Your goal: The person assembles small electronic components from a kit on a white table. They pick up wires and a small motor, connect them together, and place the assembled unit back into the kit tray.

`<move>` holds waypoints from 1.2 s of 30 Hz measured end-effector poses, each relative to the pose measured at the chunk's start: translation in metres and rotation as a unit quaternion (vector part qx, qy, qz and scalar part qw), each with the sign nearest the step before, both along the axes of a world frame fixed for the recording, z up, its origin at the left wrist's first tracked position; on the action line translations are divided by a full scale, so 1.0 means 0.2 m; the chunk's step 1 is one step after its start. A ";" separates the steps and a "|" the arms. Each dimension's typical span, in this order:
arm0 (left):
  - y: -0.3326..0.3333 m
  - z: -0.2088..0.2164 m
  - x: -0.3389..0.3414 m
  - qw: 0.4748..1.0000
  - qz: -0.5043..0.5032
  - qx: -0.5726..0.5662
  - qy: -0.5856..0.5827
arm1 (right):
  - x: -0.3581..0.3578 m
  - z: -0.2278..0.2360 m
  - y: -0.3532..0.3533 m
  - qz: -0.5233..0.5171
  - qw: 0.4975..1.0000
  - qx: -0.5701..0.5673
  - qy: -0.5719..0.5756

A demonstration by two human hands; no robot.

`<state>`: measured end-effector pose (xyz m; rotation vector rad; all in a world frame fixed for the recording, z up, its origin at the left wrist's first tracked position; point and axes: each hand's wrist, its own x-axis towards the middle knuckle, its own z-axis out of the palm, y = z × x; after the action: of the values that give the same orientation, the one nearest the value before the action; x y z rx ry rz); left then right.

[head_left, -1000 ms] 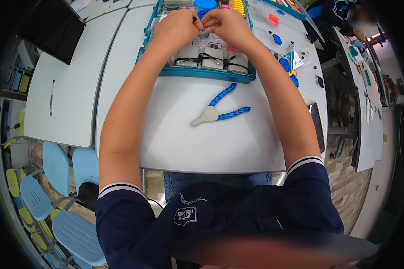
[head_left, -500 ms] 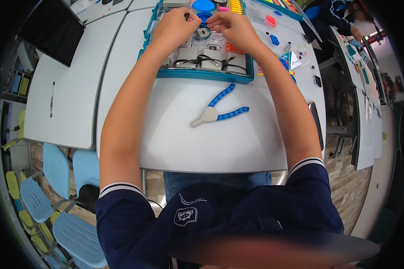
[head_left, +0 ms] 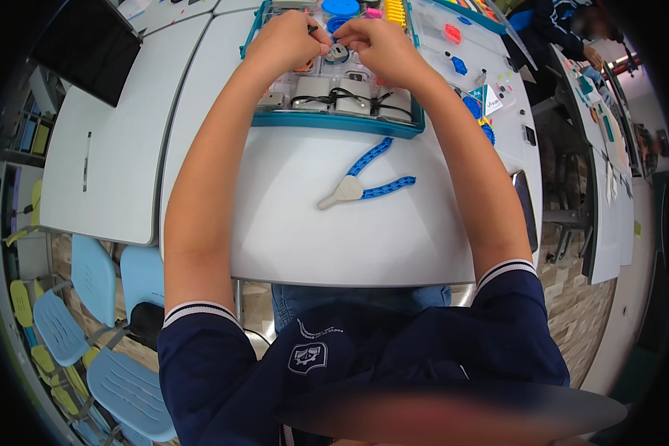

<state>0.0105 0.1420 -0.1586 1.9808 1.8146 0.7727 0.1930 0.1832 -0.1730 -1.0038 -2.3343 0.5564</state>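
Blue pliers [head_left: 366, 181] on white table [head_left: 349, 238], near teal tray [head_left: 334, 123]; hands beyond.

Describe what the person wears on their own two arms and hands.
Both forearms are bare from the sleeves down. The left hand and right hand wear no gloves, and no rings or watch show. The short sleeves are dark navy with a thin white stripe at each cuff. The shirt has a white crest.

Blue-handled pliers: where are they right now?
Head view: the blue-handled pliers lie untouched on the white table, just in front of the teal parts tray, between the forearms.
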 end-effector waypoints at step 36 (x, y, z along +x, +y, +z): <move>-0.11 0.08 0.12 0.987 -0.009 0.051 0.154 | 0.05 -0.01 0.02 0.006 1.000 -0.012 0.011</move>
<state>0.0345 0.1198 -0.1417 2.2852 1.9556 0.5889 0.2033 0.1866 -0.1750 -0.9900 -2.3210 0.5992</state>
